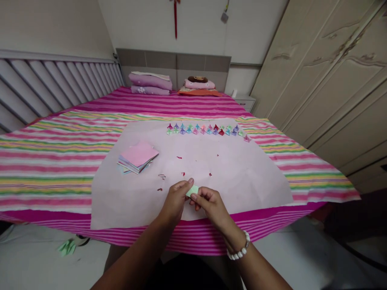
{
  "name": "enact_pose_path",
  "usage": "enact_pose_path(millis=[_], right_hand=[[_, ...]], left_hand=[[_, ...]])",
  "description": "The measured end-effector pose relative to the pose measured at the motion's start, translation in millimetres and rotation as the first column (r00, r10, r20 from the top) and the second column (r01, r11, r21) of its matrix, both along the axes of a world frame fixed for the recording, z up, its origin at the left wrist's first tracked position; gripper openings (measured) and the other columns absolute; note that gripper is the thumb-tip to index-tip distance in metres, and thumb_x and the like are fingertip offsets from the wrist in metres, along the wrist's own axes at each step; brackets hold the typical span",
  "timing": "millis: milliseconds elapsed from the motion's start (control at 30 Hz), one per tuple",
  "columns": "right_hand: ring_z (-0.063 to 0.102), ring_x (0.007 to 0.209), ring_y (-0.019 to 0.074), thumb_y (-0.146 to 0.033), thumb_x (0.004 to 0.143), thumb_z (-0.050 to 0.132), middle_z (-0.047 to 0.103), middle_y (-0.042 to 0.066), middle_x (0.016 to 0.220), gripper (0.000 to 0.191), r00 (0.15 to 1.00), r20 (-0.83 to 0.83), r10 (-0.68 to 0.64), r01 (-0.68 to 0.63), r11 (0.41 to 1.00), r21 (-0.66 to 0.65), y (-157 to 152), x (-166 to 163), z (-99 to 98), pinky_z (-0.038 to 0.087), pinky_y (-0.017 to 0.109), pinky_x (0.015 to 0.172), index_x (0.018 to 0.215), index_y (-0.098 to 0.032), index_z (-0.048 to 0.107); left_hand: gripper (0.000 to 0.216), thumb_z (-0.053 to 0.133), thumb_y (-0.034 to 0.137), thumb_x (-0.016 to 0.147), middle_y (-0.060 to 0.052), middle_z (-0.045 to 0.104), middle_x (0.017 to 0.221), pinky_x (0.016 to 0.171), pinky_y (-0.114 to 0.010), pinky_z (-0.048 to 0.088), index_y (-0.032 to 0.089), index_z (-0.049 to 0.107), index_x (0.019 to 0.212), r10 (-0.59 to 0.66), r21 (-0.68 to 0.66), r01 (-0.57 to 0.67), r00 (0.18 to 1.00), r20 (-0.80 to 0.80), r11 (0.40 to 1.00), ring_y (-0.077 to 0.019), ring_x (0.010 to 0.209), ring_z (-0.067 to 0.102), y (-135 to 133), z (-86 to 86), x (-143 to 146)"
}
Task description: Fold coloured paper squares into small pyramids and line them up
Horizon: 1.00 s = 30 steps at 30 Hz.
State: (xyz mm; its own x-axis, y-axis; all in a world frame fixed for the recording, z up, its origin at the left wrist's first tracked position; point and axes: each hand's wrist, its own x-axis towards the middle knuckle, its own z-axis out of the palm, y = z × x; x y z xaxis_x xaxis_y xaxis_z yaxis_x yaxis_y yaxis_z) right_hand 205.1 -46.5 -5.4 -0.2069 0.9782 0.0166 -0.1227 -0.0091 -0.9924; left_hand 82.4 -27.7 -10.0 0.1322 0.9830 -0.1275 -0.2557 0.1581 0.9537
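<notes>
A small piece of light green folded paper (192, 190) is held between my two hands, just above the near part of a large pale sheet (242, 177). My left hand (177, 196) pinches its left side with the thumb on top. From the right, my right hand (209, 201) grips the lower right edge between thumb and fingers. The far fingers of my left hand are hidden. Left of my hands lies a stack of coloured paper squares (139, 154), pink on top. Small folded paper pieces (203, 129) in several colours stand in rows along the sheet's far edge.
Dark red scraps (183, 174) are scattered on the sheet. The sheet lies on a bed with a striped cover (54, 161). Folded bedding (150, 83) and a pillow (199, 83) rest by the headboard. A wardrobe (326, 80) stands right; crumpled green paper (67, 247) is on the floor.
</notes>
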Motion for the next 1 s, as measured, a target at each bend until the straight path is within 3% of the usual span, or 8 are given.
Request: enact_pose_path(millis=[167, 333, 533, 667, 1000], right_hand=[[0.049, 0.048, 0.0101, -0.048, 0.068, 0.075, 0.063, 0.000, 0.055, 0.034, 0.997, -0.042, -0.058, 0.057, 0.998, -0.032, 0.5, 1.1, -3.7, 0.040, 0.024, 0.051, 0.060, -0.017, 0.063], [0.052, 0.049, 0.0108, -0.046, 0.069, 0.076, 0.062, 0.000, 0.055, 0.032, 0.994, -0.071, -0.084, 0.082, 0.996, -0.030, 3.1, 6.3, -3.0, 0.042, 0.024, 0.052, 0.062, -0.017, 0.064], [0.056, 0.057, 0.0119, -0.032, 0.061, 0.084, 0.060, -0.004, 0.062, 0.036, 0.978, -0.131, -0.162, 0.172, 0.983, 0.069, 4.4, 15.7, 4.4, 0.049, 0.027, 0.059, 0.092, -0.022, 0.069], [0.059, 0.060, 0.0124, -0.028, 0.063, 0.083, 0.063, -0.002, 0.065, 0.026, 0.985, -0.130, -0.109, 0.120, 0.990, 0.078, 4.9, 21.1, 10.3, 0.051, 0.027, 0.061, 0.085, -0.021, 0.070], [0.064, 0.052, 0.0125, -0.028, 0.066, 0.081, 0.066, -0.002, 0.061, 0.023, 0.985, -0.153, -0.079, 0.084, 0.996, 0.026, 4.4, 20.7, 14.2, 0.052, 0.025, 0.053, 0.083, -0.019, 0.070]], left_hand=[[0.044, 0.057, 0.055, 0.081, 0.003, 0.049, 0.050, 0.053, -0.025, 0.038, 0.017, 0.052, 0.059, -0.057, 0.056, 0.061, 0.996, -0.069, 0.997, -0.0108, 0.050, 0.047, -2.3, 13.7, -5.4], [0.022, 0.068, 0.037, 0.075, -0.001, 0.065, 0.072, 0.069, -0.028, 0.046, 0.016, 0.063, 0.079, -0.114, 0.195, 0.142, 0.982, -0.150, 0.970, -0.0144, 0.069, 0.059, -2.9, 22.2, -16.8], [0.029, 0.073, 0.028, 0.069, 0.004, 0.060, 0.067, 0.064, -0.025, 0.044, 0.019, 0.055, 0.089, -0.029, 0.223, 0.064, 0.987, -0.155, 0.973, -0.0118, 0.065, 0.058, -2.2, 25.9, -23.9], [0.020, 0.070, 0.028, 0.073, 0.002, 0.057, 0.072, 0.066, -0.025, 0.043, 0.018, 0.054, 0.081, -0.075, 0.284, 0.138, 0.972, -0.222, 0.949, -0.0113, 0.069, 0.056, -4.7, 33.1, -24.7], [0.017, 0.066, 0.024, 0.079, 0.000, 0.059, 0.081, 0.068, -0.025, 0.045, 0.018, 0.055, 0.091, -0.173, 0.326, 0.242, 0.958, -0.226, 0.914, -0.0116, 0.074, 0.057, -4.3, 25.8, -27.5]])
